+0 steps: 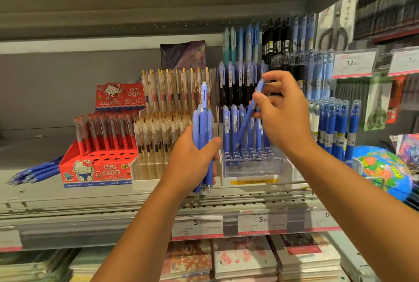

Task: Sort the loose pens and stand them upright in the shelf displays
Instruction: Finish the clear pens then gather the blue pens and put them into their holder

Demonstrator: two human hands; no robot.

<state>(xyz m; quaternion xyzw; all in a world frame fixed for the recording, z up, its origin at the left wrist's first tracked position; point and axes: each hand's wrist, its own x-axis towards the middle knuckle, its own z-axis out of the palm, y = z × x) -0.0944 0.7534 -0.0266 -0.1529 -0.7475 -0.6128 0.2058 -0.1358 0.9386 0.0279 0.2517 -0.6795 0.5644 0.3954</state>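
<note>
Location: a shop, stationery section. I face a metal shelf (45, 193) whose front rail carries price labels (196, 227), two reading 5.00. Blue pens (233, 123) stand sorted in a clear display rack (251, 163), beside a red Hello Kitty carton (95, 173). Packaged scissors (333, 36) hang upper right above a tag (352, 64) marked 12. Notebooks (244, 261) are stacked below, and a globe (383, 168) sits at right.

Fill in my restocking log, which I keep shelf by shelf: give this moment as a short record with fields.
left hand: grips a bundle of blue pens, tips down
right hand: pinches a single blue pen, tilted, tip toward the clear display
clear display: blue pens upright at the back, front holes look empty
loose blue pens: lie on the shelf, left of the red Hello Kitty box
</note>
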